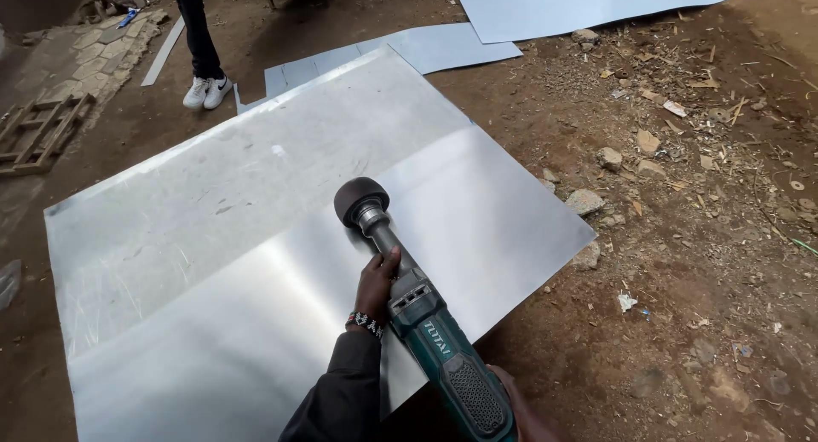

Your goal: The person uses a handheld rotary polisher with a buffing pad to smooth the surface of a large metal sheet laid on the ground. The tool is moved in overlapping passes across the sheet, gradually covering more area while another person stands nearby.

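Left hand (376, 282) and right hand (511, 399), fingers closed, are gripping the green polisher (417, 314) at lower centre; its drum (360, 200) is working the steel sheet (213, 238), lower half looking brighter, upper left dull.

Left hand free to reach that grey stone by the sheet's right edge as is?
Probably not. The left hand is wrapped round the neck of the green power tool, and the grey stone lies on the dirt across the tool, beyond the metal sheet.

Outdoor metal workshop, probably: steel sheets (281, 238) on dirt ground (699, 263).
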